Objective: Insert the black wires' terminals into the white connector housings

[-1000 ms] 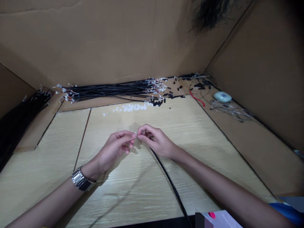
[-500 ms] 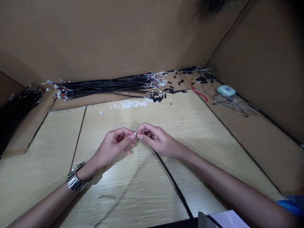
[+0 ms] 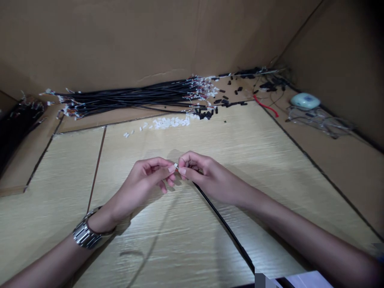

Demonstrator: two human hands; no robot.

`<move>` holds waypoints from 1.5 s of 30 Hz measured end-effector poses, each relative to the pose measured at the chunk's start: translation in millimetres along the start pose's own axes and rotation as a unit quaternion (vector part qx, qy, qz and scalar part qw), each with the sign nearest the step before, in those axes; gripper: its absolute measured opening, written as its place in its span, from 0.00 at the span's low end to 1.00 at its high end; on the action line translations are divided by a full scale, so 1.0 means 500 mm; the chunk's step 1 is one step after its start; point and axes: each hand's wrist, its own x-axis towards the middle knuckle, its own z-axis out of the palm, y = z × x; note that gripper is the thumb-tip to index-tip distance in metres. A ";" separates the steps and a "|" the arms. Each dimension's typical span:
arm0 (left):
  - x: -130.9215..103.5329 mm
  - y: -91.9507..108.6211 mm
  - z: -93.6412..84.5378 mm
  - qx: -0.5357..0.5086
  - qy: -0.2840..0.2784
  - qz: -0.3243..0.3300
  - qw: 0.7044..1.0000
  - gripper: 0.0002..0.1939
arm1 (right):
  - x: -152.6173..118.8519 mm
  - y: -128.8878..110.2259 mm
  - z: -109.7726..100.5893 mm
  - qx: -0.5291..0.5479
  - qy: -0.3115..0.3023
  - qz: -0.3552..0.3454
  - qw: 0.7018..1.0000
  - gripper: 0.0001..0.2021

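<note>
Between thumb and fingertips, my left hand (image 3: 151,174) pinches a small white connector (image 3: 176,165). Close beside it, my right hand (image 3: 204,174) is closed on the end of a black cable (image 3: 223,224), whose thin wires show as a bit of colour at the connector. From under the right hand the cable runs down toward the front edge of the table. The fingertips of both hands nearly meet over the wooden tabletop. How far the wires sit inside the connector is too small to tell.
Behind the hands lie loose white connectors (image 3: 171,122) and short black pieces (image 3: 207,114). A bundle of black cables (image 3: 126,98) stretches along the back wall. More dark cables (image 3: 18,124) are at left. A pale green oval object (image 3: 305,101) and a red strip (image 3: 267,106) lie at right.
The view has shifted slightly, so the things at the back sit higher and more spread out. Both hands keep their pinch, and the white connector shows a little more clearly.
</note>
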 end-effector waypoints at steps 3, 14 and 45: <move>0.000 0.003 -0.001 -0.005 -0.004 -0.009 1.000 0.10 | 0.000 0.000 -0.001 0.011 -0.001 0.004 1.000 0.06; 0.005 -0.002 -0.006 -0.048 -0.023 -0.011 0.999 0.08 | 0.010 -0.015 -0.017 0.130 -0.088 -0.005 0.988 0.09; -0.006 -0.008 0.010 0.113 0.027 0.042 0.992 0.10 | -0.015 -0.021 -0.007 -0.048 -0.013 0.062 0.997 0.09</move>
